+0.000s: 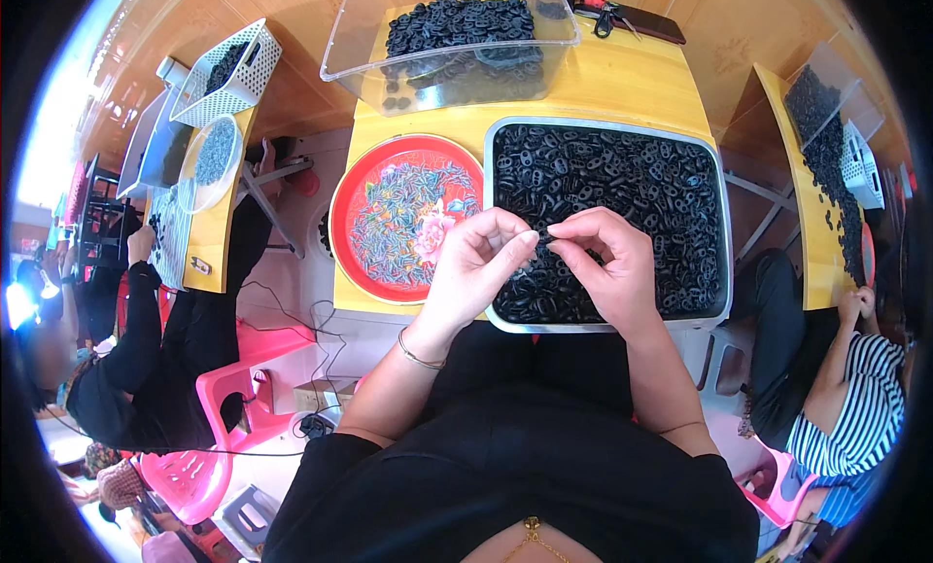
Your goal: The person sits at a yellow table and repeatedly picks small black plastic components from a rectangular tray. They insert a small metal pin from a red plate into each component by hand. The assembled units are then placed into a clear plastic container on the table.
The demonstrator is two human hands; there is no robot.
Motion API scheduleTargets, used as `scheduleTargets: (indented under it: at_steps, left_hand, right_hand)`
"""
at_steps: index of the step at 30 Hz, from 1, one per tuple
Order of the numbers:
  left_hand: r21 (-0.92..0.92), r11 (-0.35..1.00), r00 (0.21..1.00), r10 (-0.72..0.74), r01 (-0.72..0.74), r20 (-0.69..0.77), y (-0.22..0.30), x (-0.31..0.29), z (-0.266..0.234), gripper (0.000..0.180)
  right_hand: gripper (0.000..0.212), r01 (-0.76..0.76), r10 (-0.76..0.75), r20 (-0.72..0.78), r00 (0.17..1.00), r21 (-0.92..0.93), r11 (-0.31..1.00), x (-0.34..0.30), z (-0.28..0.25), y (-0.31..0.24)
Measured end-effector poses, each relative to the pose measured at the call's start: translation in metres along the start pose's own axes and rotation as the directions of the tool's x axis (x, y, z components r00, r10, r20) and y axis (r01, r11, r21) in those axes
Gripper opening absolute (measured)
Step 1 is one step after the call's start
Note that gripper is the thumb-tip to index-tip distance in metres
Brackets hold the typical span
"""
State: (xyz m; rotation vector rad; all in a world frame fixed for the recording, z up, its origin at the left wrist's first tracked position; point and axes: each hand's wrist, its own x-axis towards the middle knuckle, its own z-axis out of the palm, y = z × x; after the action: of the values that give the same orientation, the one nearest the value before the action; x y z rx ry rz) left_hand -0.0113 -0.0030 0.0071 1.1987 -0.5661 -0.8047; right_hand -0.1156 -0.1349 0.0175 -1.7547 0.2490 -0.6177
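My left hand (478, 260) and my right hand (610, 269) meet fingertip to fingertip above the left side of a metal tray (725, 228). Thumbs and forefingers of both pinch one small black piece (544, 239), mostly covered by the fingers. Many similar black pieces with two holes (622, 179) fill the tray. To its left, partly behind my left hand, a round red tray (342, 228) with a flower pattern holds many small, thin metal pins or screws (389, 213).
A clear plastic bin (358, 43) with more black pieces stands at the table's back. Beside it lie a black-handled tool (604, 20) and a dark flat case (646, 23). People work at side tables, left and right, with white baskets (231, 77). A pink chair (233, 398) stands left.
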Motion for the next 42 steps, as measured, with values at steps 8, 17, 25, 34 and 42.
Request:
scheduleTargets:
  at_steps: [8,17,25,34,42]
  left_hand:
    - [-0.02,0.999,0.999,0.033,-0.032,0.025,-0.0013,-0.0011,0.0005,0.007]
    - [0.248,0.96,0.991,0.132,-0.128,0.002,-0.0042,-0.0029,-0.0011,0.007]
    - [0.289,0.942,0.984,0.152,-0.172,0.092,0.0025,-0.0035,-0.0054,0.009]
    - [0.047,0.997,0.997,0.059,-0.061,0.045,0.0037,-0.0047,-0.0024,0.01]
    - [0.044,0.999,0.999,0.02,-0.022,0.046,0.0032,-0.005,-0.0023,0.007]
  right_hand:
    - [0.013,-0.113,0.114,-0.005,0.993,0.077,0.991,-0.0014,-0.0004,-0.0024]
    - [0.013,-0.135,0.133,0.044,0.99,0.063,0.989,-0.0027,-0.0045,-0.0006]
    - [0.012,-0.267,0.248,0.107,0.963,0.243,0.933,-0.0029,-0.0066,-0.0037]
    - [0.014,0.167,-0.166,0.015,0.986,-0.099,0.981,-0.0018,-0.0037,-0.0023]
    - [0.018,0.23,-0.225,0.048,0.973,-0.163,0.959,-0.0031,-0.0036,-0.001]
